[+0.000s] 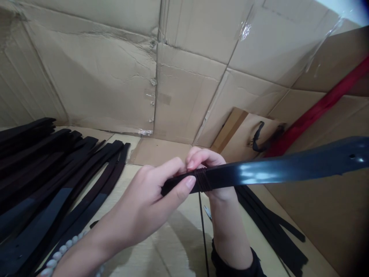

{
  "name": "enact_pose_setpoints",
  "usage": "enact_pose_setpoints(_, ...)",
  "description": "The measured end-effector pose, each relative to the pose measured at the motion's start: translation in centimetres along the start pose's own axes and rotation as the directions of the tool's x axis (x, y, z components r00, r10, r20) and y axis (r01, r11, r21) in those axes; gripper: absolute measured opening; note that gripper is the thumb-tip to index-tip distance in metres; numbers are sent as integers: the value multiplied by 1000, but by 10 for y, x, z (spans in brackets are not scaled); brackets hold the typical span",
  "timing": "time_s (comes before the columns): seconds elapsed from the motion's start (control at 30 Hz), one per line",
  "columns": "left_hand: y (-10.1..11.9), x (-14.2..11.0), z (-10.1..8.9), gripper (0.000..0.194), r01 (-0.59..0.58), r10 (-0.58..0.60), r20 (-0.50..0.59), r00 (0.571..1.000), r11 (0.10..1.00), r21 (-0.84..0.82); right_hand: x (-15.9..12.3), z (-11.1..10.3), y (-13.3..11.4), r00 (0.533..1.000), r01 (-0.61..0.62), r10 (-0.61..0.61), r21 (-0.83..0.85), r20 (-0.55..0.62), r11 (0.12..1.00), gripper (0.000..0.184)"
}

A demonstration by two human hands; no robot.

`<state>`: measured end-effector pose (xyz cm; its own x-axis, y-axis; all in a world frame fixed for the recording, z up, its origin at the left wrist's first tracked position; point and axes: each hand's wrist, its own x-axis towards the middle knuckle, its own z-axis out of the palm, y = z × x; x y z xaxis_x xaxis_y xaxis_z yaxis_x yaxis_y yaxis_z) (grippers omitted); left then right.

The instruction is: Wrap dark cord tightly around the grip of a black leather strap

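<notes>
A long, glossy black curved blade-shaped piece (pixel 259 169) lies across the view, its wide end with a small hole at the right edge. My left hand (pixel 150 200) is closed round its narrow left end, thumb pressed along the near face. Several turns of dark cord (pixel 203 180) wrap the piece just right of that thumb, and a length of cord hangs straight down below. My right hand (pixel 210 159) reaches up behind the piece, its fingers pinched together at the top of the wrapping. What the right fingertips grip is partly hidden.
Many similar dark curved pieces (pixel 57 161) are piled at the left, and more dark strips (pixel 271 227) lie at the right. A small metal tool tip (pixel 206 211) shows beside my right forearm. Cardboard panels (pixel 190 96) stand behind, with a red band (pixel 319 111) at the right.
</notes>
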<state>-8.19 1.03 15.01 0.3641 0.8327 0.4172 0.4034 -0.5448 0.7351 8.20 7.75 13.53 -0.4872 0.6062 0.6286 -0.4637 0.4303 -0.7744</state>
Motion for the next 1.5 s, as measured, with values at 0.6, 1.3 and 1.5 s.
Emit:
enact_pose_setpoints(0.6, 9, 0, -3, 29, -24, 31, 74, 997, 996, -88, -4, 1, 0, 998, -43, 39, 91, 40, 995, 9)
enact_pose_setpoints(1.3, 4, 3, -5, 28, 171, -199, -34, 979, 907, -384, -31, 47, 2, 870, -228, 261, 127, -419, 965, 9)
enact_pose_setpoints(1.5, -4, 0, -2, 28, 267, -181, 205, 962, 787, -556, -59, 54, -6, 871, -257, 197, -74, -451, 964, 8)
